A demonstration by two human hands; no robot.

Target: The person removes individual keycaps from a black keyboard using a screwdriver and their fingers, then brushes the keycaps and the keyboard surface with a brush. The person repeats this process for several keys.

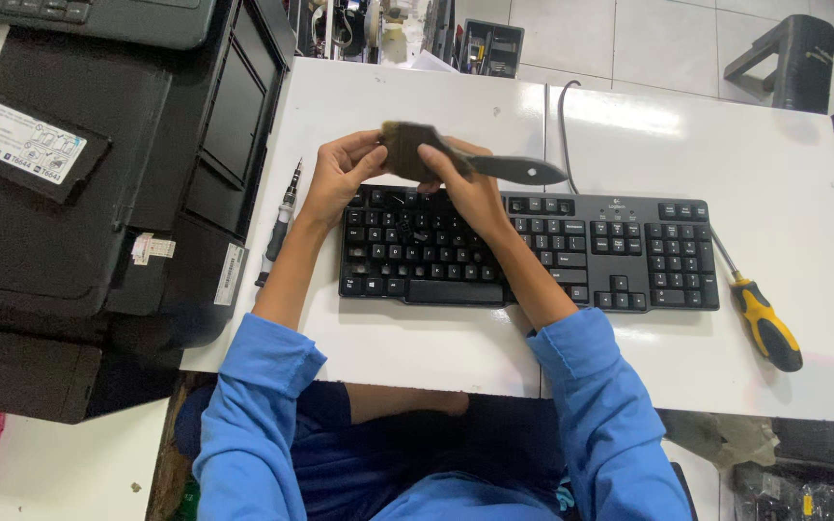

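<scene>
Both hands are up over the top edge of the keyboard. The left hand (340,172) has its fingers curled around the left side of a wide paint brush with olive-brown bristles and a dark grey flat handle (456,157), pinching the bristle end, while the right hand (465,188) is closed on the brush from the other side, about where the bristles meet the handle. So the brush is held between the two hands just above the keys, handle pointing off to the right over the desk.

Underneath sits a black full-size wired computer keyboard (620,251) lying flat on the white rectangular table (417,338). A few keys in the left-middle area look messy or out of place, but it's too small to tell for sure. Its grey cable (562,125) runs up and away across the tabletop.

Off to the right, just beside the keyboard's number pad, there's a screwdriver with a yellow and black handle (763,323) lying at an angle. On the left of the keyboard, near the left forearm, is a slim black precision screwdriver (282,227). Further left is a big black printer (79,193). Person's wearing blue long sleeves (263,405).
</scene>
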